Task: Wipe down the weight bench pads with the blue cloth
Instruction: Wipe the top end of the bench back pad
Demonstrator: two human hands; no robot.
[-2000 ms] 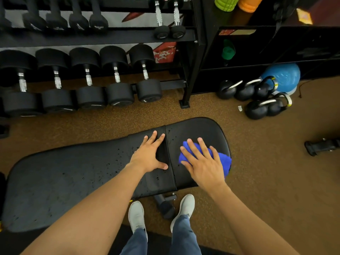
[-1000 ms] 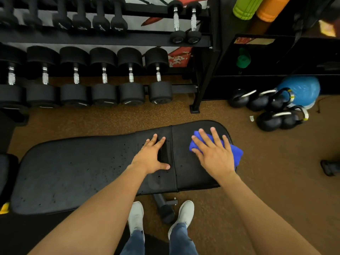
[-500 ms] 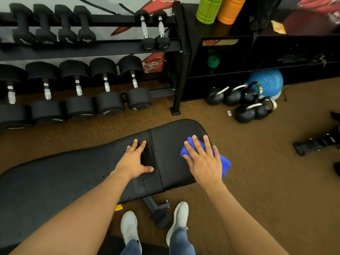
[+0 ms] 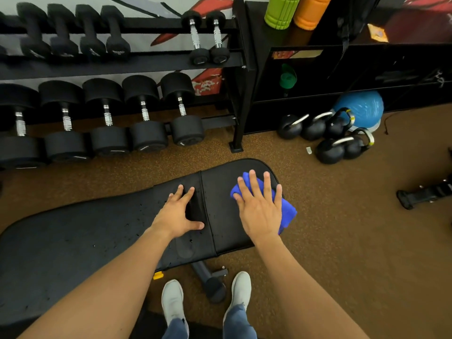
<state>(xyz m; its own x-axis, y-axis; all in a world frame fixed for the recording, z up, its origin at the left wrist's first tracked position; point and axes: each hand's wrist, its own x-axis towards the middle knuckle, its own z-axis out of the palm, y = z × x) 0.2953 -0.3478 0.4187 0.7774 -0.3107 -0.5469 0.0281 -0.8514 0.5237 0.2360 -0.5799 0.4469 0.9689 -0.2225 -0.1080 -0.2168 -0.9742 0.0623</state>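
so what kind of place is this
Most likely a gym's free-weight area: a rack of black dumbbells, kettlebells on the rubber floor, and a padded weight bench being wiped with a blue cloth.

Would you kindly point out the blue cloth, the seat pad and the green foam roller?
blue cloth (image 4: pixel 287 211): head view, its exposed right edge.
seat pad (image 4: pixel 220 189): head view, bare surface left of the cloth.
green foam roller (image 4: pixel 281 11): head view, its ridged side.
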